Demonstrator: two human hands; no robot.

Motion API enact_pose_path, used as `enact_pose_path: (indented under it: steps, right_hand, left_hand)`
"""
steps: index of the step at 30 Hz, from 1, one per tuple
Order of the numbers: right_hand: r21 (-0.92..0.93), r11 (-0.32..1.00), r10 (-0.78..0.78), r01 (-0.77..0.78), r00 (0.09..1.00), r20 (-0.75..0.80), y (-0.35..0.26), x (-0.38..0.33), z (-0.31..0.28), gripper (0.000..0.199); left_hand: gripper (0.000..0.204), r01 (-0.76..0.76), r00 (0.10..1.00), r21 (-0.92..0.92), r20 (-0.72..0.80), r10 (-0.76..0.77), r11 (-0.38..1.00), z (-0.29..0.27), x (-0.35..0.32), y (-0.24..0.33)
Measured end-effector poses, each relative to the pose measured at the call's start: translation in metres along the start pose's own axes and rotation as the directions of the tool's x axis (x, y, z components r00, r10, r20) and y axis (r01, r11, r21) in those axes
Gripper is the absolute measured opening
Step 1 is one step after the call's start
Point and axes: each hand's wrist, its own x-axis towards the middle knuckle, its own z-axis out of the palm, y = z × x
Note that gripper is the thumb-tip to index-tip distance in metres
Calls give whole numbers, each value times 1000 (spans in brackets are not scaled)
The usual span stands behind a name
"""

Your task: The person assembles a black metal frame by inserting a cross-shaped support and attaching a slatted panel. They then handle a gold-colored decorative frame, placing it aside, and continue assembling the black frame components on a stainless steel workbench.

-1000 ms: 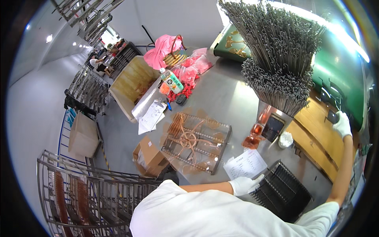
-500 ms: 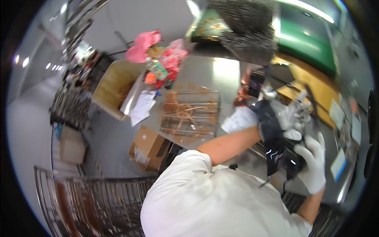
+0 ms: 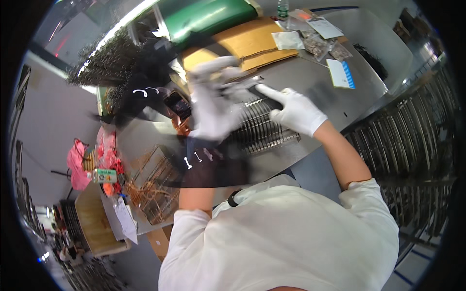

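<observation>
My left hand (image 3: 213,104), in a white glove, is smeared by motion over the left end of a row of slim dark metal bars (image 3: 264,123); its fingers do not show clearly. Blurred black material with white marks (image 3: 208,165) covers my left wrist. A larger black blurred shape (image 3: 155,80) lies up and left of that hand; I cannot make out its kind. My white-gloved right hand (image 3: 298,112) is over the bars' right side, index finger stretched toward the left hand and thumb apart. A small grey, blurred piece (image 3: 242,86) shows between the hands.
A phone-like black device (image 3: 178,104) lies left of my left hand, by copper-coloured pieces. A wire rack with copper-coloured strands (image 3: 153,189) sits farther left. Behind are flattened cardboard (image 3: 262,41) and a green roller (image 3: 208,19). Metal racks (image 3: 403,155) stand at the right.
The view has swung right, bringing the bars and the right side of the table into sight. My hands have drawn farther apart, and my right hand has left the black item it was beside.
</observation>
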Motion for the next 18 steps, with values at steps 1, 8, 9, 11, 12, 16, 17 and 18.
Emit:
enact_pose_path:
  steps: [1, 8, 9, 11, 12, 16, 17, 18]
  right_hand:
    - [-100, 993, 54, -65, 993, -101, 34, -1, 6, 69]
    - [572, 814, 142, -96, 989, -36, 130, 6, 90, 55]
    - [637, 714, 255, -289, 956, 147, 132, 9, 94, 51]
    - [639, 428, 386, -639, 769, 510, 140, 18, 102, 48]
    - [579, 506, 359, -640, 766, 533, 135, 20, 100, 46]
    - [341, 731, 336, -591, 747, 573, 131, 27, 82, 57]
    - [262, 814, 340, -519, 790, 509, 117, 24, 72, 61]
    - [169, 877, 341, -450, 831, 440, 109, 20, 68, 66]
  left_hand:
    - [54, 58, 998, -528, 46, -40, 848, -37, -3, -2]
    - [47, 72, 981, -642, 183, 61, 763, -98, -29, 29]
    - [48, 100, 976, -659, 211, 56, 745, -99, -27, 26]
    - [51, 158, 961, -691, 270, 50, 705, -100, -23, 19]
    - [54, 130, 969, -672, 243, 51, 729, -99, -26, 19]
    - [88, -76, 996, -440, 9, 89, 895, -87, -43, 9]
    - [88, -36, 997, -489, -71, 1, 871, -86, -44, 10]
    - [89, 1, 986, -547, -139, -92, 837, -84, -44, 11]
